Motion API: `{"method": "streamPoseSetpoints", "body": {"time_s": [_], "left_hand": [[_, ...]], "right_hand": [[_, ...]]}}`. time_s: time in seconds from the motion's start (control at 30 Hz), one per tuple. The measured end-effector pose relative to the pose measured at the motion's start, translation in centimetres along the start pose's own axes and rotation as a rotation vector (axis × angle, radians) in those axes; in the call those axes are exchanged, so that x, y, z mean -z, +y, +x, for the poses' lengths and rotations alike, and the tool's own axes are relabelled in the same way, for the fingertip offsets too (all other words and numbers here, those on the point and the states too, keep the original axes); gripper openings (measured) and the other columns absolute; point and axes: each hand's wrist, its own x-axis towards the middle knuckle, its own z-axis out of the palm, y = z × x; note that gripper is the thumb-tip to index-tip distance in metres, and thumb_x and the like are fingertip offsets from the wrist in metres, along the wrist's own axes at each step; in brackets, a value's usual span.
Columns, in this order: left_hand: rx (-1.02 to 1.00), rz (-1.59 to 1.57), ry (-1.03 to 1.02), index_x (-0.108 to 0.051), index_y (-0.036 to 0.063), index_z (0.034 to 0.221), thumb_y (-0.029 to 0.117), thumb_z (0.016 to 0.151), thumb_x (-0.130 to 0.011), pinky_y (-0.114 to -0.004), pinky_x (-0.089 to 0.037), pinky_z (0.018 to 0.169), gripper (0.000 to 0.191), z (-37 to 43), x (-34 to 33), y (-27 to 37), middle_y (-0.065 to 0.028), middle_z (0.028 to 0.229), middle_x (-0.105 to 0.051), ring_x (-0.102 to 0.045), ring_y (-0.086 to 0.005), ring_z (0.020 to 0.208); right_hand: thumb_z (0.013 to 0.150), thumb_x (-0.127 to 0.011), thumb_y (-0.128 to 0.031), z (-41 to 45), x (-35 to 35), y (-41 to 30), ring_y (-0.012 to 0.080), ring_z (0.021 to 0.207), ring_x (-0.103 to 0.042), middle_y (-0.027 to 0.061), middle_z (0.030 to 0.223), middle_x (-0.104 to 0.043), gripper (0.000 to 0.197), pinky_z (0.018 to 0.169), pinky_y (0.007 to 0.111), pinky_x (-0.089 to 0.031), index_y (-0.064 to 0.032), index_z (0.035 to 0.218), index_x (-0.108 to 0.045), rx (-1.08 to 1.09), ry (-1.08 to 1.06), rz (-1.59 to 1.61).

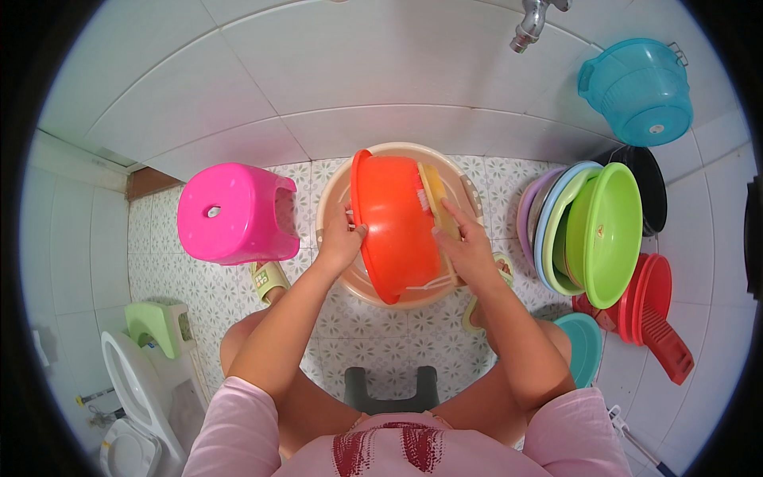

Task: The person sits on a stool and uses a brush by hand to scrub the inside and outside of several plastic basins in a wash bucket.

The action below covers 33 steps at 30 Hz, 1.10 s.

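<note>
An orange plastic basin (pixel 396 220) is tipped on its side above a wide beige tub (pixel 334 191) on the floor. My left hand (pixel 343 238) grips the basin's rim, thumb on the outside and fingers reaching behind it. My right hand (pixel 468 244) holds a yellow scrubbing brush (pixel 433 185) lengthwise along the basin's underside. Pale bristles show between the brush and the orange plastic. Most of the tub's inside is hidden behind the basin and my hands.
A pink plastic stool (pixel 220 220) stands to the left. On the right lean stacked basins, a green one (pixel 614 232) foremost, beside red dippers (pixel 656 298). A blue bucket (pixel 641 89) hangs on the wall near a metal tap (pixel 529 27). A toilet (pixel 137 381) is at lower left.
</note>
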Motion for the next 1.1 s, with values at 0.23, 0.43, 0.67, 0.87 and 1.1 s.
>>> {"method": "streamPoseSetpoints", "body": {"time_s": [0.23, 0.43, 0.67, 0.87, 1.1], "left_hand": [[0.125, 0.059, -0.275, -0.041, 0.0006, 0.130, -0.002, 0.080, -0.061, -0.031, -0.049, 0.080, 0.054, -0.9, 0.0, 0.5, -0.0117, 0.099, -0.062, -0.061, -0.0180, 0.088], [0.092, 0.054, -0.240, -0.042, -0.0004, 0.125, 0.009, 0.081, -0.059, -0.033, -0.050, 0.081, 0.049, -0.1, -0.3, -1.8, -0.0156, 0.100, -0.063, -0.064, -0.0228, 0.090], [0.039, 0.220, -0.138, -0.054, -0.0028, 0.110, 0.018, 0.082, -0.057, -0.035, -0.048, 0.081, 0.035, -0.7, 0.2, 0.1, -0.0165, 0.093, -0.065, -0.065, -0.0266, 0.087], [0.052, 0.156, -0.159, -0.055, -0.0025, 0.109, 0.018, 0.080, -0.058, -0.037, -0.048, 0.081, 0.036, -1.3, 1.4, -0.3, -0.0165, 0.092, -0.065, -0.064, -0.0285, 0.088], [0.040, 0.185, -0.129, -0.042, 0.0006, 0.117, 0.021, 0.081, -0.058, -0.040, -0.047, 0.081, 0.044, -1.3, 0.5, -0.6, -0.0219, 0.095, -0.063, -0.063, -0.0359, 0.091]], "right_hand": [[0.085, -0.063, -0.011, 0.3, 0.2, -0.3, 0.0254, 0.111, -0.059, 0.0219, 0.124, -0.058, 0.054, 0.094, 0.031, -0.044, 0.0007, 0.134, -0.045, -0.040, 0.030, -0.078], [0.082, -0.064, -0.012, 1.3, 0.4, 0.6, 0.0320, 0.112, -0.058, 0.0234, 0.123, -0.057, 0.054, 0.095, 0.035, -0.044, 0.0001, 0.132, -0.047, -0.022, 0.086, -0.216], [0.080, -0.065, -0.023, 7.0, 2.6, 12.5, 0.0395, 0.106, -0.059, 0.0228, 0.117, -0.060, 0.067, 0.089, 0.044, -0.048, -0.0147, 0.141, -0.038, -0.099, 0.284, -0.702], [0.086, -0.058, -0.042, 10.7, 1.5, 22.9, 0.0395, 0.105, -0.059, 0.0249, 0.120, -0.056, 0.067, 0.087, 0.046, -0.048, -0.0177, 0.144, -0.033, -0.235, -0.003, -0.838], [0.090, -0.042, -0.060, 12.7, 0.8, 29.6, 0.0395, 0.104, -0.059, 0.0247, 0.123, -0.055, 0.067, 0.089, 0.046, -0.048, -0.0163, 0.141, -0.038, -0.655, 0.016, -0.040]]}}
